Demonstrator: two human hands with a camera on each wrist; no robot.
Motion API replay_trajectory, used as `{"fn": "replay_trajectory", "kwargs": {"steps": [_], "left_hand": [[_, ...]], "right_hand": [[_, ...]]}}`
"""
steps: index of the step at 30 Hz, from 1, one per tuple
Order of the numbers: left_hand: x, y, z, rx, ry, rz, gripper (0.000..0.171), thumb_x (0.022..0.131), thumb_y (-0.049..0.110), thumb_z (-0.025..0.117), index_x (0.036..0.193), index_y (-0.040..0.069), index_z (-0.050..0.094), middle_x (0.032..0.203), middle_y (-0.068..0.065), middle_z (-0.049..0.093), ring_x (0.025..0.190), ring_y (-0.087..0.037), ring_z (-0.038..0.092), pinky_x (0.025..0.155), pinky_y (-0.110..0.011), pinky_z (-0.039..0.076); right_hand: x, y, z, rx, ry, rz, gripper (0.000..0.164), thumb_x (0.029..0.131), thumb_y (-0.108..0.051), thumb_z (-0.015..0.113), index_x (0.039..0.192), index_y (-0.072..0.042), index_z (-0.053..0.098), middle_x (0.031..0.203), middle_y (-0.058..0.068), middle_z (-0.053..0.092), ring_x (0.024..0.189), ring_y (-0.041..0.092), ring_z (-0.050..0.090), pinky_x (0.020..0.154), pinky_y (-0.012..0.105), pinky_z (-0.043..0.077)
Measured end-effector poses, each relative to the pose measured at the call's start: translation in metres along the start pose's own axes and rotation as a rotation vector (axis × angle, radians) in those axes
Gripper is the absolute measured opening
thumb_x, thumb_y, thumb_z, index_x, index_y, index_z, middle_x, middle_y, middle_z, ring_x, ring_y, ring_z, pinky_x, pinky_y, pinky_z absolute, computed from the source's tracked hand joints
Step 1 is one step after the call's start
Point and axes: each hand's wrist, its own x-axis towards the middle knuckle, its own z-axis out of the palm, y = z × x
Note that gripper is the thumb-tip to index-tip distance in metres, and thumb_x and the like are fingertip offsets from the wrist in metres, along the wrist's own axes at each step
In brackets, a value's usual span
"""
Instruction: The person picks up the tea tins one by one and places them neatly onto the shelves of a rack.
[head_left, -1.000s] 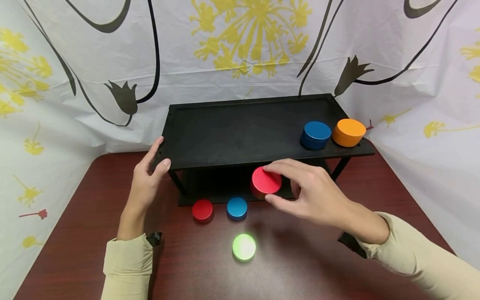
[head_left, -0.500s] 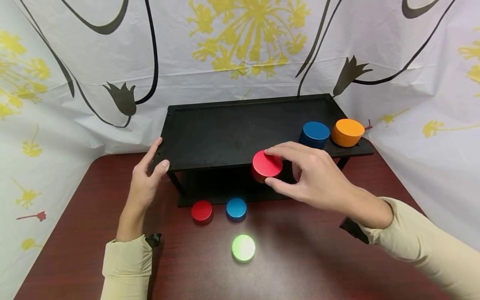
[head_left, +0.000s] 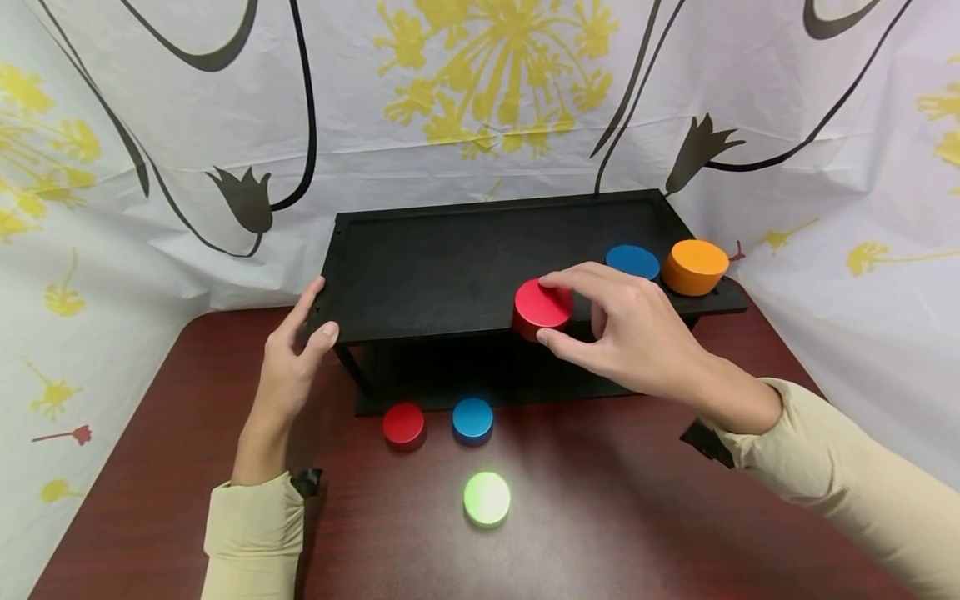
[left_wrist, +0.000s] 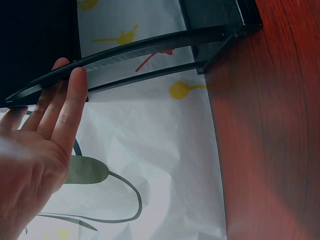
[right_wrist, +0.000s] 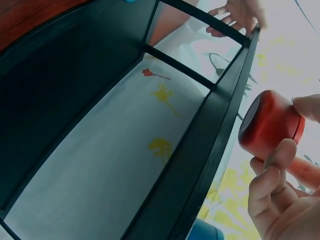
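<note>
In the head view, my right hand pinches a large red round tin between thumb and fingers, its flat top facing up. The tin overlaps the front edge of a black two-tier shelf. The right wrist view shows this red tin beyond the shelf's upper edge, with a seam near one end. My left hand touches the shelf's left front corner, fingers nearly straight along the side. A blue round tin, partly hidden by my right hand, and an orange round tin stand on the top tier's right end.
On the dark red wooden table, a smaller red tin and a small blue tin sit before the shelf. A light green tin lies nearer the front. White patterned sheeting surrounds the back and sides.
My right hand has lifted the large red tin from in front of the lower tier up to the top tier's front edge, then slightly right. The left hand stays at the shelf corner.
</note>
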Motion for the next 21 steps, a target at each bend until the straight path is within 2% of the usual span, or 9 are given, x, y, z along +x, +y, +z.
{"fn": "replay_trajectory", "kwargs": {"steps": [10,21], "left_hand": [[0.000,0.000,0.000,-0.015,0.000,0.006,0.056,0.099,0.016,0.056,0.152,0.027,0.043,0.155,0.004,0.040,0.138,-0.014,0.039,0.106,-0.017,0.033],[0.001,-0.002,0.000,-0.015,-0.001,0.006,0.055,0.099,0.017,0.055,0.152,0.027,0.043,0.155,0.004,0.039,0.138,-0.014,0.040,0.106,-0.017,0.034]], "right_hand": [[0.003,0.010,0.004,-0.018,0.024,0.049,0.044,0.081,-0.023,0.082,0.122,-0.012,0.070,0.108,-0.001,0.068,0.053,0.003,0.045,0.051,0.020,0.039],[0.004,0.014,0.006,-0.065,0.037,0.102,0.046,0.085,-0.024,0.079,0.127,-0.009,0.068,0.120,0.005,0.067,0.055,0.005,0.046,0.052,0.024,0.040]]}}
